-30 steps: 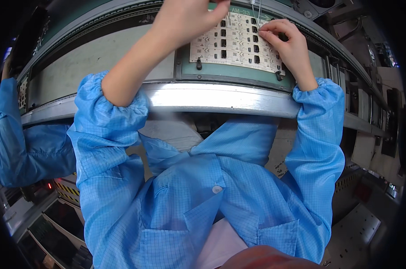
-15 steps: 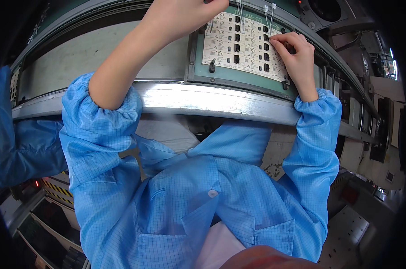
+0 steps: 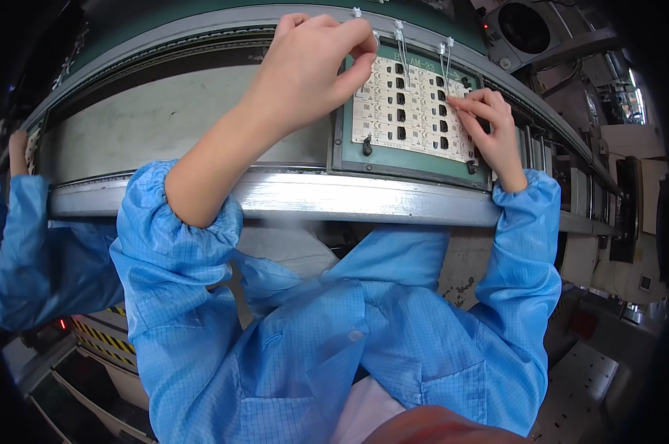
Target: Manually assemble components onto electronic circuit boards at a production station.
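A white circuit board panel (image 3: pixel 412 111) with rows of small black parts lies in a green carrier frame (image 3: pixel 408 164) on a conveyor line. My left hand (image 3: pixel 312 66) rests on the panel's left edge, fingers curled and pressing its upper left corner. My right hand (image 3: pixel 490 133) is at the panel's right edge, its fingertips pinched on a small part there. Thin white pins (image 3: pixel 423 48) stand up along the panel's far edge. Both forearms wear blue cleanroom sleeves.
A shiny metal rail (image 3: pixel 334 196) runs across in front of the carrier. A grey conveyor bed (image 3: pixel 171 118) stretches to the left. Another person's blue sleeve (image 3: pixel 24 251) and hand are at far left. Machine housings and a fan (image 3: pixel 526 29) stand at right.
The view has shifted so the panel sits lower and more to the right. My left hand has settled on the panel's left corner; my right hand stays at its right edge.
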`<state>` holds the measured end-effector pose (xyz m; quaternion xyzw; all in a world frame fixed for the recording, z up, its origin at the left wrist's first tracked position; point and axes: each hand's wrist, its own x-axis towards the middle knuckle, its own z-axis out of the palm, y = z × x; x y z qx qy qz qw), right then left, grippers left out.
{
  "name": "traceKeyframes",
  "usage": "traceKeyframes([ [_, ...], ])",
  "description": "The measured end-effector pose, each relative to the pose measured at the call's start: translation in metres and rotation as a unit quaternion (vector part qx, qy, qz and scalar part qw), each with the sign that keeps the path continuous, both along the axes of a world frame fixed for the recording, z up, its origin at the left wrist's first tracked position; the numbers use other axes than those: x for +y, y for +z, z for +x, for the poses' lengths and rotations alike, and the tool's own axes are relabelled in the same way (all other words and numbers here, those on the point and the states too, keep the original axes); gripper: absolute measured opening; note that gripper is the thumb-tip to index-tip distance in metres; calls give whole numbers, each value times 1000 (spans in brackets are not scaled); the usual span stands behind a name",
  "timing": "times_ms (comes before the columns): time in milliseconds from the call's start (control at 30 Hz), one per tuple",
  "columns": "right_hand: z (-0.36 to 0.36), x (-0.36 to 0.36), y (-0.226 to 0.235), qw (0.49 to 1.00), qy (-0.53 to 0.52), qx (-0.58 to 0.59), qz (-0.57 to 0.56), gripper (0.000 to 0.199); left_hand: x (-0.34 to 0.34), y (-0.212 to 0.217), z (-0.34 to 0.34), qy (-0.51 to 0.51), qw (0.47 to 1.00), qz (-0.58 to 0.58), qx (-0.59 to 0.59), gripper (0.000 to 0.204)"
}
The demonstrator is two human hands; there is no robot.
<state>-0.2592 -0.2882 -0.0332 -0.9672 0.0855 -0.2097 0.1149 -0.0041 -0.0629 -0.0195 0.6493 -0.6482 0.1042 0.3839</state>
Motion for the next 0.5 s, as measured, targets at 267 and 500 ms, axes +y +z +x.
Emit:
traceKeyframes([
  [267,17,-13,0,999,31,-10,22,13,6,12,-7,-6,999,5,46,8],
  [500,22,-19,0,998,56,8,5,5,6,5,-5,-13,999,-7,34,8],
])
